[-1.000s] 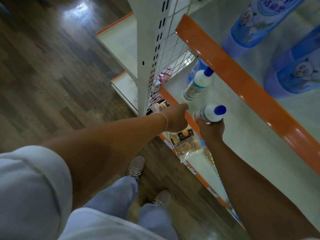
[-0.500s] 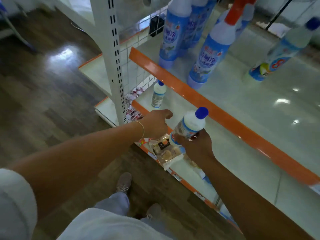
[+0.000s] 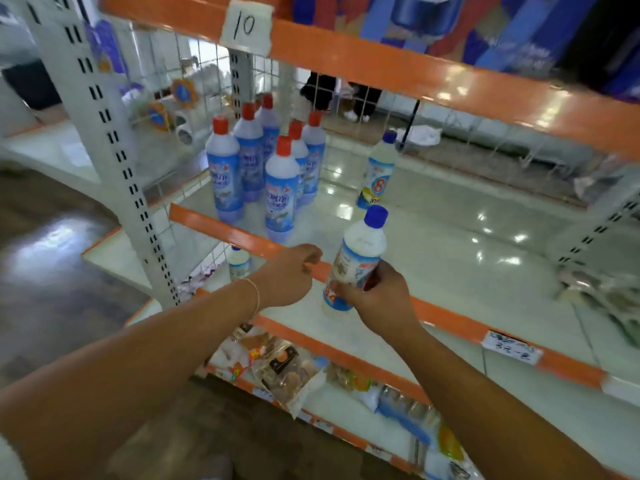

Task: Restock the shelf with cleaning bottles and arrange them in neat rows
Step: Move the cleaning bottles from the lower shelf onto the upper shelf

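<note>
My right hand (image 3: 375, 299) grips the lower body of a white bottle with a blue cap (image 3: 360, 252), held upright in front of the orange front rail (image 3: 446, 315) of the middle shelf. My left hand (image 3: 291, 277) hovers just left of it with curled fingers and holds nothing. On that shelf stand several red-capped blue-labelled bottles (image 3: 278, 188) in a cluster at the back left. A lone blue-capped bottle (image 3: 379, 169) stands further right. Another small blue-capped bottle (image 3: 239, 263) sits on the shelf below, left of my left wrist.
A white perforated upright (image 3: 114, 161) bounds the shelf on the left. The upper shelf rail carries a paper tag marked 10 (image 3: 246, 26). Snack packets (image 3: 277, 365) lie on the lowest shelf. A price label (image 3: 510, 348) hangs on the middle rail. Wooden floor lies left.
My view has risen from the lower shelves to the middle shelf. My right hand has lifted the blue-capped bottle up to the middle shelf's rail; my left hand rose alongside it.
</note>
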Available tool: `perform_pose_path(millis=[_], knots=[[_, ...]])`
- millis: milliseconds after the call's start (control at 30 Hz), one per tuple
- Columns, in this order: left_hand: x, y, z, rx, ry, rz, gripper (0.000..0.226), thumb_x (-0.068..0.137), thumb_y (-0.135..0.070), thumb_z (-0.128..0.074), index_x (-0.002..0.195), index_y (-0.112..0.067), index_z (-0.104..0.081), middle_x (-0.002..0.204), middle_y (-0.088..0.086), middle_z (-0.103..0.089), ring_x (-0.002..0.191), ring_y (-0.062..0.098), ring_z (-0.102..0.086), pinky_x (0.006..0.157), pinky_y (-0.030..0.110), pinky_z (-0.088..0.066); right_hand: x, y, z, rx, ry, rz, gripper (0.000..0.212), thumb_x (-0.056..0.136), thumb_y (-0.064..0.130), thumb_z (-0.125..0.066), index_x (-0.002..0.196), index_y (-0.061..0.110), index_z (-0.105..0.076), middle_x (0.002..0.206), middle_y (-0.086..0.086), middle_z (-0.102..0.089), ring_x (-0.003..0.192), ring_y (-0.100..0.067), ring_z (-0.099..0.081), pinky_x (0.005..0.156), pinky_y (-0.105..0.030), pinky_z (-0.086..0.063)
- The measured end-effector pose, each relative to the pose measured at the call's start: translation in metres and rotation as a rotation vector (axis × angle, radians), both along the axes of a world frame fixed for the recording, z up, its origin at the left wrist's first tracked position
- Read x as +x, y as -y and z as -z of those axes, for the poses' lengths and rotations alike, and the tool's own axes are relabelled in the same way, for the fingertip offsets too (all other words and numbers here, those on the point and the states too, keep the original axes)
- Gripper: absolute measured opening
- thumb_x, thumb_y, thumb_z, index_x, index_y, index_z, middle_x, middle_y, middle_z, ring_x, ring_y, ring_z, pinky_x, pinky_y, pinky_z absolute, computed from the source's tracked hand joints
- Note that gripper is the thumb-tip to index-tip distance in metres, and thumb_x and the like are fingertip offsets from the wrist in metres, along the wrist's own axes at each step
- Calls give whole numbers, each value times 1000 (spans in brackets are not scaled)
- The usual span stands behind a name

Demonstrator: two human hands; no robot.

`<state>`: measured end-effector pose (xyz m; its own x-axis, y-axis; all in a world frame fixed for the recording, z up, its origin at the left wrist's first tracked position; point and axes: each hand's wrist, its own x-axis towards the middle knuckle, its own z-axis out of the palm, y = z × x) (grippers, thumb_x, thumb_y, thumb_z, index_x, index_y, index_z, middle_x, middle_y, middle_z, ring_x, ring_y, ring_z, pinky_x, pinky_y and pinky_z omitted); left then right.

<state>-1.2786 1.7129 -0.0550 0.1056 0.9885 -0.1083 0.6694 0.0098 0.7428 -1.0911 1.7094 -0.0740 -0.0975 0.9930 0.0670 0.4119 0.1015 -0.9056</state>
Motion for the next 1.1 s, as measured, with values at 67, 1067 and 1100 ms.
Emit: perform_pose_path(millis=[67, 1067, 1100], knots=[[10, -8, -10, 4, 15, 9, 50, 85, 3, -46, 133, -13, -47, 129, 4, -54, 114, 23, -57, 89, 31, -49, 6, -9, -7, 6, 1, 51, 52, 68, 31, -85, 113, 22, -62, 106, 8, -71, 93, -7, -68, 83, -27, -56], [26, -142, 6, -65, -104, 31, 60, 89, -8, -47, 146, -13, -30, 148, 8, -40, 135, 23, -40, 110, 30, -34, -28, -165, -6, -7, 105, 391, 57, 69, 37, -84, 114, 20, -53, 103, 8, -63, 91, -12, -62, 80, -23, -52], [25, -142, 7, -65, -100, 28, 59, 89, -7, -46, 145, -14, -31, 147, 8, -41, 134, 22, -41, 108, 29, -34, -29, -165, -5, -9, 103, 392, 57, 69, 37, -84, 114, 21, -52, 103, 8, -63, 91, -12, -63, 79, -23, -51]])
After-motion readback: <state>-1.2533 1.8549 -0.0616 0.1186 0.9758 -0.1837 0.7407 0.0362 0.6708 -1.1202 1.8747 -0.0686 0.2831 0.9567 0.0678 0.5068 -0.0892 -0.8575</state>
